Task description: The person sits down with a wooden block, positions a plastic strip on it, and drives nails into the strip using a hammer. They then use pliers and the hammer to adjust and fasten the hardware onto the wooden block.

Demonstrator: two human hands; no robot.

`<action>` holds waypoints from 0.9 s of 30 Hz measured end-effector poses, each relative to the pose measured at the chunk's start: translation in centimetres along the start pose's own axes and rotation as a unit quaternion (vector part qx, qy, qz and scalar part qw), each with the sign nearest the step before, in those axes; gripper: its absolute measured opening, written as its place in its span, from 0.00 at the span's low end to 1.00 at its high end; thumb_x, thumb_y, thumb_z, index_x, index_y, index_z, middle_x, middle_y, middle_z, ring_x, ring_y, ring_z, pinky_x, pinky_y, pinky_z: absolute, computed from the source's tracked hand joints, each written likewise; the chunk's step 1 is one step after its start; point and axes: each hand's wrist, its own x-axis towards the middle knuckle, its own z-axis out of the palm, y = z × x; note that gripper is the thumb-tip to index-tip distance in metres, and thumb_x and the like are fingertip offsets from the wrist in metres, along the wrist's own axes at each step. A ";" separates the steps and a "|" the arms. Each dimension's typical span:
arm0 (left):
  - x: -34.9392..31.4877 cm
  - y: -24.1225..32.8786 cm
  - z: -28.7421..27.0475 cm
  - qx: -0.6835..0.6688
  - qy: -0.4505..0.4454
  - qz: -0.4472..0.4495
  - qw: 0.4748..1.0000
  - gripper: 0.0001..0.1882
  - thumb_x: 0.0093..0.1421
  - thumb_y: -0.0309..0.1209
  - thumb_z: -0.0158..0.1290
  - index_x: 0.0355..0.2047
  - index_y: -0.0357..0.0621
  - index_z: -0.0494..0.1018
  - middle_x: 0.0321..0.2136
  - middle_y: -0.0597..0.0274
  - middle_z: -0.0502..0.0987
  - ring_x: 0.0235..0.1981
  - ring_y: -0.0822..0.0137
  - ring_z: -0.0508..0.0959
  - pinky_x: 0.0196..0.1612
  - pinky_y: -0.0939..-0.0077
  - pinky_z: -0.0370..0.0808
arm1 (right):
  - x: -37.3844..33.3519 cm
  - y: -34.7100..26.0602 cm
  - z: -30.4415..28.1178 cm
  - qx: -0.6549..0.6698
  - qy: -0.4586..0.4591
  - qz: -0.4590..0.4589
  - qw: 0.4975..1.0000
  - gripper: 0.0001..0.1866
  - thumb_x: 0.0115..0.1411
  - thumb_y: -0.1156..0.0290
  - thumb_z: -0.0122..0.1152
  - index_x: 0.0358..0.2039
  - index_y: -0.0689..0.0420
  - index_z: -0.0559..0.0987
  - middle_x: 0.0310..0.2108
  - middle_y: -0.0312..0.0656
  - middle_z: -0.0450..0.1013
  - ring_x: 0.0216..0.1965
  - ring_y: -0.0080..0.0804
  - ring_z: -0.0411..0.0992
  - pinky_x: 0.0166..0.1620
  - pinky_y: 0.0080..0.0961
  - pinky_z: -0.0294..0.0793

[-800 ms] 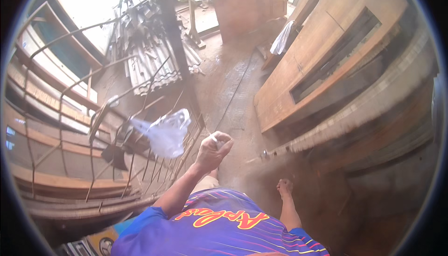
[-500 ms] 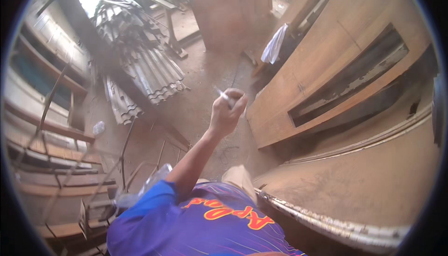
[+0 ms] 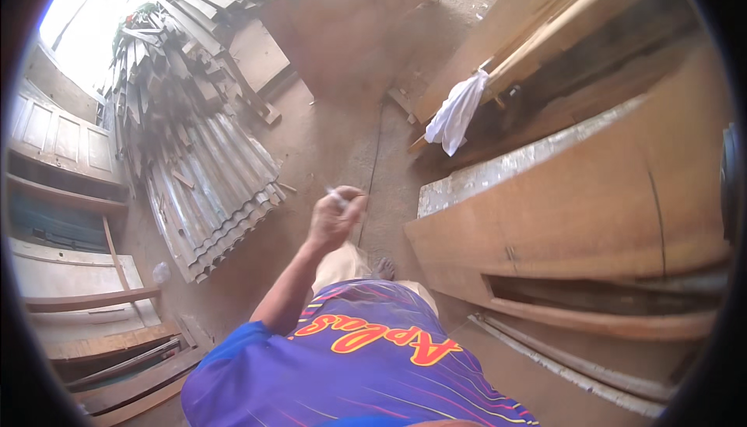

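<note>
Left hand (image 3: pixel 334 221) around white object (image 3: pixel 337 197), between corrugated sheets (image 3: pixel 210 186) and panel (image 3: pixel 572 221)

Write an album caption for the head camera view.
Left hand holding a small white object; corrugated sheets left, a wooden panel right.

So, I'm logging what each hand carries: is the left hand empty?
No, the left hand is curled around a small white object, which is too blurred to identify.
</note>
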 end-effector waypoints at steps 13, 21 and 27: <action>36.3 -5.8 -8.3 -0.094 0.055 -0.054 0.993 0.08 0.68 0.32 0.59 0.39 0.39 0.80 0.25 0.71 0.78 0.27 0.79 0.75 0.32 0.79 0.73 | 20.0 -24.0 11.5 -0.673 0.075 -0.408 0.612 0.09 0.67 0.69 0.56 0.32 0.59 0.80 0.21 0.36 0.74 0.21 0.25 0.74 0.24 0.26 0.75; 62.2 1.2 -7.2 -0.046 -0.146 -0.020 0.988 0.06 0.68 0.30 0.59 0.37 0.40 0.79 0.25 0.71 0.77 0.26 0.80 0.75 0.30 0.80 0.72 | 20.5 -49.6 26.7 -0.017 0.029 -0.041 0.999 0.10 0.68 0.68 0.56 0.31 0.58 0.80 0.23 0.36 0.75 0.22 0.26 0.74 0.25 0.27 0.76; 80.7 5.6 -2.2 -0.026 -0.205 0.127 0.970 0.05 0.69 0.29 0.58 0.36 0.40 0.78 0.25 0.72 0.75 0.26 0.81 0.73 0.29 0.80 0.71 | 27.7 -63.3 31.8 0.055 0.041 -0.032 0.997 0.10 0.68 0.66 0.57 0.31 0.57 0.79 0.24 0.37 0.75 0.22 0.27 0.74 0.26 0.27 0.77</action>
